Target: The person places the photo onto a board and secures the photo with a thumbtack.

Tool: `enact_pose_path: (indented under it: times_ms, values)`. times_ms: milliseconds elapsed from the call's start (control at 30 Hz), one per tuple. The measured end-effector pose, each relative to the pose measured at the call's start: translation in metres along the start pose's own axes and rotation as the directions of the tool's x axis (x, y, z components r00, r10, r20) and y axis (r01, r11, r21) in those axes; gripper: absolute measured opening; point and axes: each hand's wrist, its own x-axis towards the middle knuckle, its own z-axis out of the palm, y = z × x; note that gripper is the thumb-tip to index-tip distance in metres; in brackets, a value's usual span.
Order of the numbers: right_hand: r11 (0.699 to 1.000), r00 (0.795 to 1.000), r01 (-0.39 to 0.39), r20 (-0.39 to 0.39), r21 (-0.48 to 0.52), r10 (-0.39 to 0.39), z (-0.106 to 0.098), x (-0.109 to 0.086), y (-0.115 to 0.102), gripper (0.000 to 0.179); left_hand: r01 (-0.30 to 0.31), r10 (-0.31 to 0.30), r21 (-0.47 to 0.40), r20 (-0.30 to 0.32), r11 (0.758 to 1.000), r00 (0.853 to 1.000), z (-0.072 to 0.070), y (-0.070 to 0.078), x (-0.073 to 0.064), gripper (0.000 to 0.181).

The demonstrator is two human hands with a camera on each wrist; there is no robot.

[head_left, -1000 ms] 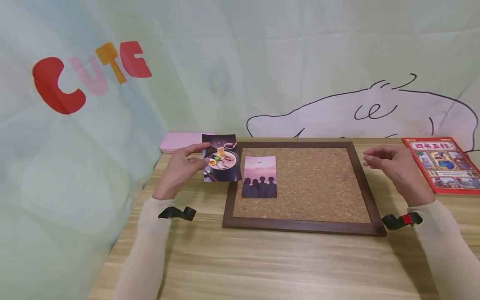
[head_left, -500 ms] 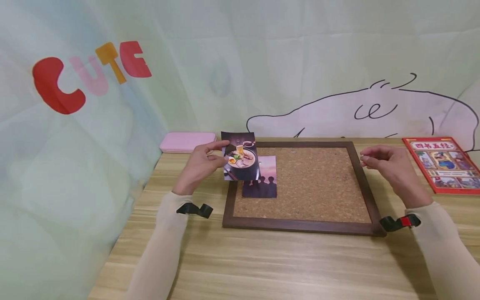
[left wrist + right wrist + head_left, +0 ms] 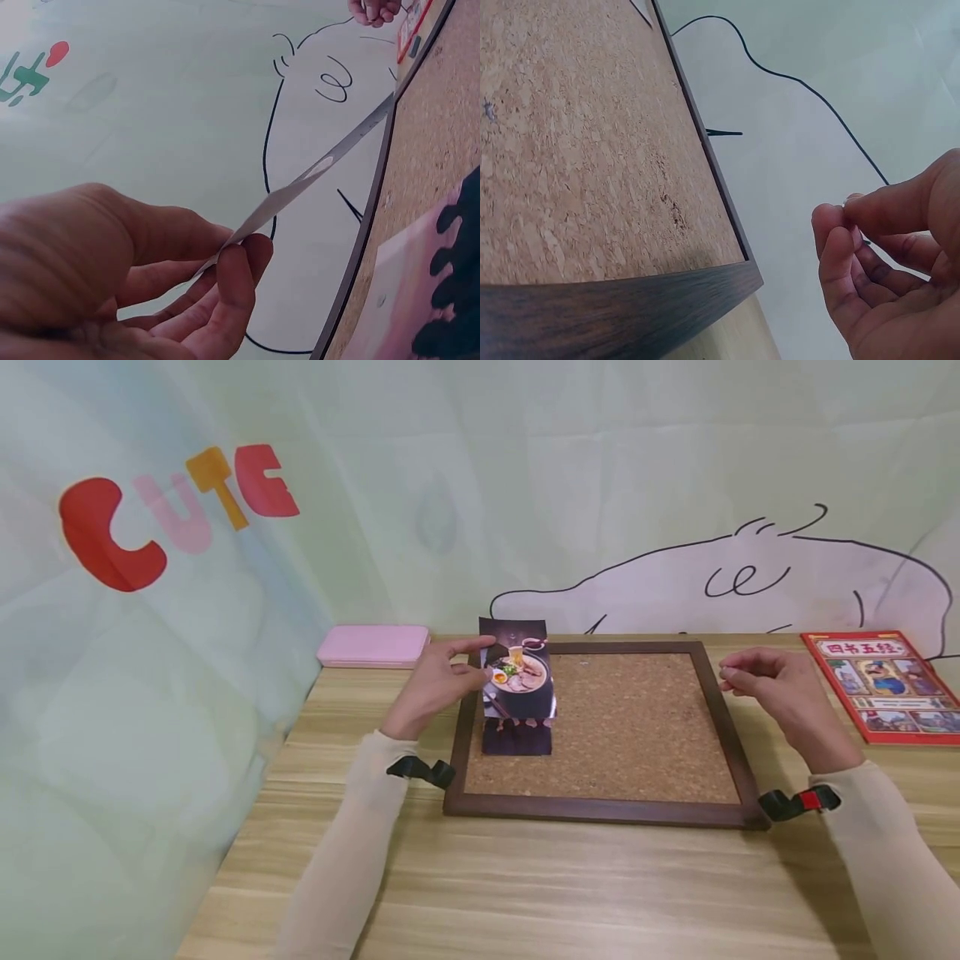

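Observation:
My left hand (image 3: pixel 435 687) pinches a ramen photo (image 3: pixel 519 681) by its left edge, thumb on one face and fingers on the other. The left wrist view shows this photo print (image 3: pixel 281 199) edge-on, tilted above the board. Below it, a sunset photo with silhouettes (image 3: pixel 517 741) lies on the corkboard (image 3: pixel 637 727), its upper part covered in the head view. A silver thumbtack (image 3: pixel 382 301) sits in that sunset photo. Beyond the board's right side, my right hand (image 3: pixel 780 697) pinches a tiny pale thing (image 3: pixel 845 202) between thumb and fingertip, mostly hidden.
The dark brown frame (image 3: pixel 600 812) borders the corkboard on the wooden table (image 3: pixel 525 885). A pink case (image 3: pixel 373 645) stands at the back left, and a red illustrated book (image 3: pixel 885 685) lies at the right. A printed cloth (image 3: pixel 420 485) hangs behind the table.
My left hand has carried the ramen photo rightward, from beside the frame to over the sunset photo. My right hand has moved slightly left and stays near the board's right side.

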Motion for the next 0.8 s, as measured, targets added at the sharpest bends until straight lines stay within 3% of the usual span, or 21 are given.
enact_pose_path:
  times_ms: [200, 433, 667, 800]
  values:
    - [1.000, 1.000, -0.013, 0.001, 0.010, 0.013, -0.002, 0.000, 0.000, 0.024, -0.014, 0.015, -0.018, 0.033, 1.000, 0.999, 0.014, 0.005, 0.006, 0.059]
    - [0.999, 0.999, -0.036, -0.001, -0.023, 0.036, -0.002, 0.001, 0.000, 0.033, 0.009, -0.005, -0.051, 0.068, 0.999, 0.998, 0.033, 0.010, 0.015, 0.059]
    - [1.000, 1.000, -0.021, -0.009, 0.009, 0.021, -0.001, -0.001, -0.001, 0.030, -0.051, 0.053, -0.027, 0.094, 0.998, 0.994, 0.058, 0.011, 0.024, 0.055]
    - [1.000, 1.000, -0.010, -0.010, 0.014, 0.010, -0.001, -0.001, -0.001, 0.027, -0.026, 0.027, -0.012, 0.116, 1.000, 0.993, 0.069, 0.013, 0.026, 0.054]
